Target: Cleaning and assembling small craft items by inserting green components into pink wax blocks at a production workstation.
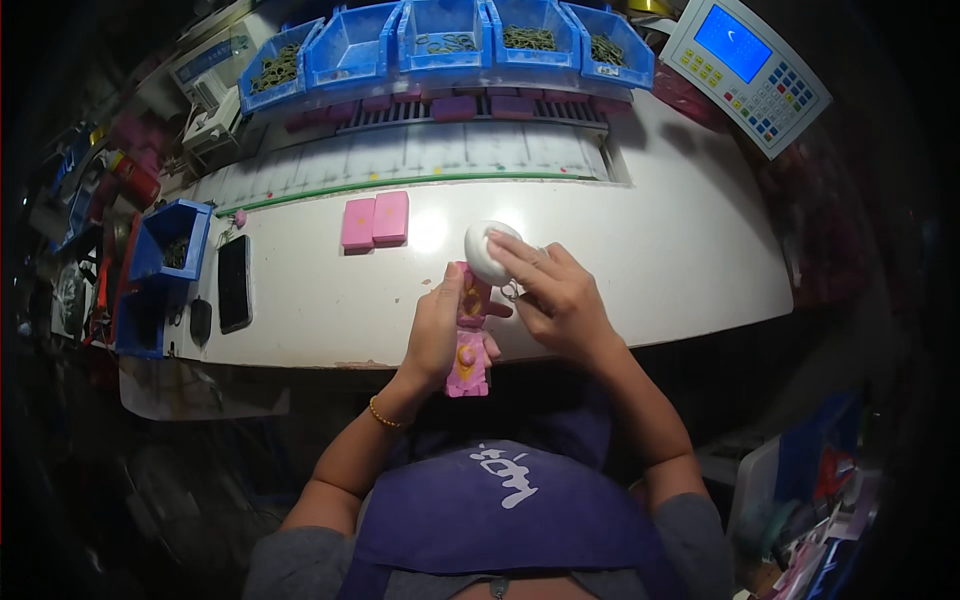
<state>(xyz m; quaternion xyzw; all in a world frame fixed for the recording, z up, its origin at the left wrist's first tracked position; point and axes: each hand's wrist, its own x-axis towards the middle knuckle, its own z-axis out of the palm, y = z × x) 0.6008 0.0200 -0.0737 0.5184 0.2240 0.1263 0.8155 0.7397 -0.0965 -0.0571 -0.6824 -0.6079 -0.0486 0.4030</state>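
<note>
My left hand (437, 325) is closed around a pink rubber mould (466, 375) that lies opened into two halves, one above the other. Each half has a yellowish hollow or patch at its middle. My right hand (560, 295) grips a white rounded pad, like a powder puff (484, 254), with the fingers over its top. The puff is right at the far end of the mould's upper half; whether they touch I cannot tell. A small metal loop (511, 290) shows under my right fingers, the rest of it hidden by the hand.
Two closed pink blocks (375, 221) lie on the white table (690, 240). A phone (235, 284) and a blue bin (172, 242) are at the left. Several blue bins (443, 58) with greenish pieces line the back. A keypad device (745, 75) stands far right.
</note>
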